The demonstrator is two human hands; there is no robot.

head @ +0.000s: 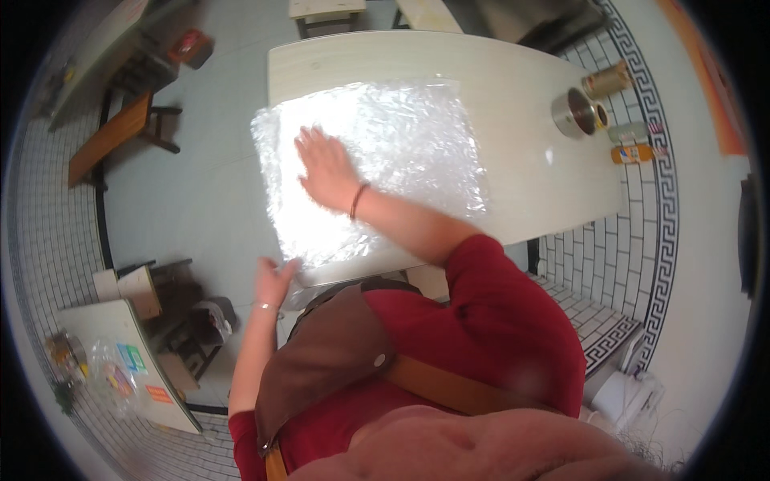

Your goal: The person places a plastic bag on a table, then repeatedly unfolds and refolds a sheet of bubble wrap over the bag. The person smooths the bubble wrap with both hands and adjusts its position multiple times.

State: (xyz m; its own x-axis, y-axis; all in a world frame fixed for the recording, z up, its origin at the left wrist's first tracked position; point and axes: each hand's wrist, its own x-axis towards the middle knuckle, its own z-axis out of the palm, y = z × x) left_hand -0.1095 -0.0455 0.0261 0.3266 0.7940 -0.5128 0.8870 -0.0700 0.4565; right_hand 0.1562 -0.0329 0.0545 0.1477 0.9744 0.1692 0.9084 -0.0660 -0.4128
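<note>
A crinkled, shiny sheet of clear plastic (415,144) lies across the near-left half of a pale table (523,186), its left side reaching past the table's end. On its bright, glaring part my right hand (328,171) rests palm down, with fingers spread and nothing held. My left hand (274,282) is beside the table's near-left corner, thumb and fingers apart. The thumb is close to the sheet's lower corner; whether it touches cannot be made out. What lies under the sheet, if anything, is hidden by glare.
At the table's right end, against the tiled wall, stand a metal pot (568,114), a utensil holder (604,81) and an orange-filled bottle (631,154). A wooden bench (114,138), a bin (210,321) and a second table (174,403) are on the left.
</note>
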